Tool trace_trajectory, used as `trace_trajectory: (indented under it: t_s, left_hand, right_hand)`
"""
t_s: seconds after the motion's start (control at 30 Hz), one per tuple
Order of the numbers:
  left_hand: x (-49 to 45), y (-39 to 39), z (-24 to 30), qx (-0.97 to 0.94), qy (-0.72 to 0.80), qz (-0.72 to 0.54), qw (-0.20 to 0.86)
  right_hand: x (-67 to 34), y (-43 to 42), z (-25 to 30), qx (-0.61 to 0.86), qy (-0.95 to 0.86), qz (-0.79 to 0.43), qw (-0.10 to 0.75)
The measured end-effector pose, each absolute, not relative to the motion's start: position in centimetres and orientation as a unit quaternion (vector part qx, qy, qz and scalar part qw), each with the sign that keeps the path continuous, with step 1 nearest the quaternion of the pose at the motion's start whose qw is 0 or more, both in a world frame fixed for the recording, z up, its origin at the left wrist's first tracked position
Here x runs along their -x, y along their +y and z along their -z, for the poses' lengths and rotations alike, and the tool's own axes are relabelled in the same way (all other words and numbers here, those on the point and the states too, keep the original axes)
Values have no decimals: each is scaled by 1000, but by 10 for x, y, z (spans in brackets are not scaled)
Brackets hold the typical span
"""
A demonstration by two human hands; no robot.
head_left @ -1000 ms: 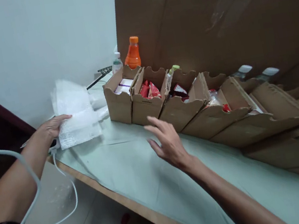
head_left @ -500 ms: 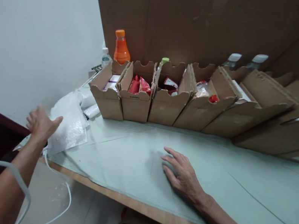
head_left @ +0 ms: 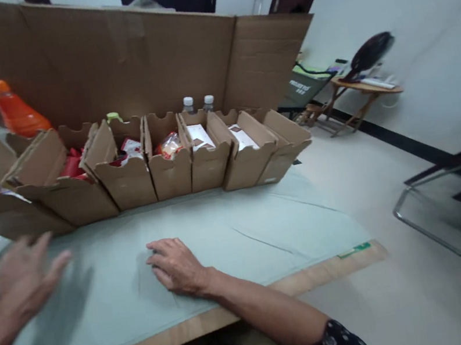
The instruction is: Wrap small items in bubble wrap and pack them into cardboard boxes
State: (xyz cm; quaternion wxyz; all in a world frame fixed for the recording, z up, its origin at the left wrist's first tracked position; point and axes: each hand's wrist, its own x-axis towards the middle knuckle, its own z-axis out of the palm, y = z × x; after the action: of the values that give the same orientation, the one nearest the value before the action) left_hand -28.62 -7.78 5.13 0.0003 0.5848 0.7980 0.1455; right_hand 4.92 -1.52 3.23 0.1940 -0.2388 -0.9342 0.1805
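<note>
My right hand (head_left: 176, 266) lies palm down on the pale green sheet (head_left: 245, 235) that covers the table, its fingers loosely curled and holding nothing. My left hand (head_left: 25, 277) hovers over the sheet at the left, blurred by motion, with the fingers spread and empty. Behind both hands stands a row of several open cardboard boxes (head_left: 171, 173) holding red packets (head_left: 72, 165), small white boxes (head_left: 198, 136) and wrapped items.
A tall cardboard sheet (head_left: 115, 62) stands behind the boxes. An orange bottle (head_left: 14, 111) is at the back left, two capped bottles (head_left: 197, 104) behind the middle boxes. Right of the table are bare floor, a small wooden table (head_left: 364, 88) and a metal chair frame (head_left: 445, 213).
The view has swung to the right. My left hand has left the white bubble wrap and come over the sheet. My right hand stays resting on the sheet.
</note>
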Motion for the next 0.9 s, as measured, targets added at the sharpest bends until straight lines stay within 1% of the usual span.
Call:
trace_trajectory:
  t_s: [0.03, 0.13, 0.23, 0.33, 0.4, 0.47, 0.53, 0.63, 0.67, 0.73, 0.83, 0.9]
  left_hand:
    - [252, -63, -46, -601, 780, -176, 0]
    - [151, -23, -29, -683, 699, -208, 52]
    - [80, 0, -18, -719, 658, -213, 67]
    - [49, 4, -13, -755, 631, -166, 62]
    - [43, 1, -11, -771, 621, -134, 37]
    - [41, -1, -10, -776, 621, -114, 11]
    - [41, -2, -8, -774, 624, -105, -5]
    - [41, -2, -8, -771, 628, -103, -17]
    - [40, -2, -8, -771, 628, -104, -20]
    - [39, -2, -8, -771, 627, -107, -23]
    - [38, -2, -11, -774, 624, -110, -23]
    - [37, -3, -12, -773, 623, -117, -14]
  right_hand:
    - [-53, -17, -34, 228, -936, -181, 196]
    - [-81, -19, -42, 210, -937, -180, 212]
    - [-140, -9, -60, 246, -918, -159, 266]
    - [-220, 19, -95, 340, -875, -84, 333]
    - [-268, 48, -127, 425, -839, 14, 339]
    - [-304, 82, -157, 507, -801, 110, 299]
    - [-323, 116, -181, 569, -777, 154, 222]
    - [-329, 152, -200, 607, -780, 143, 56]
    - [-328, 157, -204, 608, -783, 133, 14]
    - [-325, 154, -209, 607, -785, 123, -28]
    - [-318, 126, -217, 604, -786, 118, -56]
    - [-310, 103, -224, 591, -797, 93, -86]
